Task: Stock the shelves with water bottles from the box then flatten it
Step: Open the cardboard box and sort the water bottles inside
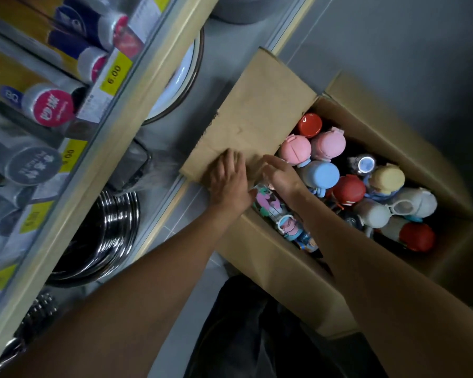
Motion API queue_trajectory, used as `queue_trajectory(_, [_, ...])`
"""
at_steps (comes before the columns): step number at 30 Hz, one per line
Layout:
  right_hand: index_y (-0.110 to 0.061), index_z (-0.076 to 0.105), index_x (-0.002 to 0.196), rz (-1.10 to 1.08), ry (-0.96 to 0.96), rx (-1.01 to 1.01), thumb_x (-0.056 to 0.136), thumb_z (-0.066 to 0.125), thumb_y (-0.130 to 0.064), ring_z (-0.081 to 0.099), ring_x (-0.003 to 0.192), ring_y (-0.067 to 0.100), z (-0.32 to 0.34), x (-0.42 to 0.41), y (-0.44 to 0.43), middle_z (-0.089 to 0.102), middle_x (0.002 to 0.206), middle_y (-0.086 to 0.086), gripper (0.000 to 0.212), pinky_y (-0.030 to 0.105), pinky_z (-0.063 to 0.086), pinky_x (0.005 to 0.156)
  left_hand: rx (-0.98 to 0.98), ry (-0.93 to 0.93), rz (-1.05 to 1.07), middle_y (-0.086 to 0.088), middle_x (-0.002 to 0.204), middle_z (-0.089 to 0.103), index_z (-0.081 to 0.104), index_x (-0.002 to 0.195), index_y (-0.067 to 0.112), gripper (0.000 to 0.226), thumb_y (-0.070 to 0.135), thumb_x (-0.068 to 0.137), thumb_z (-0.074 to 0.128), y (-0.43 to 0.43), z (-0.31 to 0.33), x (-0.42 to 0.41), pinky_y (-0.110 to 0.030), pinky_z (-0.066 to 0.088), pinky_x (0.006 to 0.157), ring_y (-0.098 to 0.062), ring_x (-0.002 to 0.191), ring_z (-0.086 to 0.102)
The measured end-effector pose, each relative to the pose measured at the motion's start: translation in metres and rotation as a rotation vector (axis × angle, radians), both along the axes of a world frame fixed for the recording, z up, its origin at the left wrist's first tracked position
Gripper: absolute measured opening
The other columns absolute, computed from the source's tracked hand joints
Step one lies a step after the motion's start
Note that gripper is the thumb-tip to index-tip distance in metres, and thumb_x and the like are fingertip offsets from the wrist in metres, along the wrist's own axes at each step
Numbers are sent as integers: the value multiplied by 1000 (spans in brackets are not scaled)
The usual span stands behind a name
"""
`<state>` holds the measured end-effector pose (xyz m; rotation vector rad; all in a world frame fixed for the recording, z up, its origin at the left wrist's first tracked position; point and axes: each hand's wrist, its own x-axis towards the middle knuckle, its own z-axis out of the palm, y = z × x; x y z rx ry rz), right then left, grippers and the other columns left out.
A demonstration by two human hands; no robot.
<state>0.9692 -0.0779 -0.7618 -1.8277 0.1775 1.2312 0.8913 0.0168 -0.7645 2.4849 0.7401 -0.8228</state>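
An open cardboard box [434, 170] stands on the grey floor, right of the shelves. It holds several small water bottles with coloured caps: pink [295, 151], blue [322, 174], red [348, 190], yellow [388, 178], white [372, 212]. A patterned bottle [271, 205] lies near the box's near-left corner. The box's left flap [260, 113] is folded outward. My left hand [230, 181] lies flat on that flap's near end, fingers spread. My right hand [280, 173] rests beside it at the flap's inner edge, fingers together, holding nothing.
Shelves run along the left: the upper shelf [112, 148] carries lidded flasks and yellow price tags. Below it sit stacked steel bowls [107, 230] and white plates [180, 83]. A dark object lies on the floor below the box [243, 336].
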Motion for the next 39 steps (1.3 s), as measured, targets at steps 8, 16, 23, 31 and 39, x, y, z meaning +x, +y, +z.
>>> queue_trajectory(8, [4, 60, 114, 135, 8, -178, 91, 55, -6, 56, 110, 35, -24, -26, -45, 62, 114, 22, 25, 19, 45, 85, -44, 58, 20, -8, 159, 4, 7, 151, 10, 91, 37, 85, 64, -12, -19, 7, -38, 13, 117, -28, 145, 10])
queue_trajectory(16, [-4, 64, 103, 299, -14, -110, 89, 64, -28, 56, 89, 20, -33, -72, -55, 62, 95, 7, 27, 29, 44, 77, -209, 70, 207, -8, 159, 9, 9, 151, 10, 92, 28, 83, 69, -8, -29, -2, -32, 13, 119, -20, 147, 10])
queue_trajectory(23, [-3, 62, 101, 641, -153, -210, 83, 59, -16, 59, 95, 30, -49, -102, -67, 63, 98, 16, 23, 30, 42, 70, -313, 103, 322, -4, 155, 26, 17, 151, 22, 67, 21, 95, 54, -13, -32, -27, -38, 29, 112, -23, 141, 29])
queue_trajectory(31, [-8, 66, 118, 605, -237, -192, 87, 58, -12, 58, 107, 27, -56, -104, -90, 66, 113, 13, 32, 31, 45, 85, -252, 24, 336, -6, 141, 47, 38, 143, 20, 47, 11, 97, 45, -14, -48, -31, -35, 39, 103, -25, 130, 45])
queue_trajectory(39, [-11, 63, 123, 438, -179, -172, 88, 59, -11, 58, 110, 22, -51, -114, -103, 64, 118, 8, 35, 22, 41, 82, -258, 70, 346, -5, 153, 32, 22, 149, 22, 53, 10, 100, 37, -24, -39, -41, -37, 33, 110, -25, 138, 34])
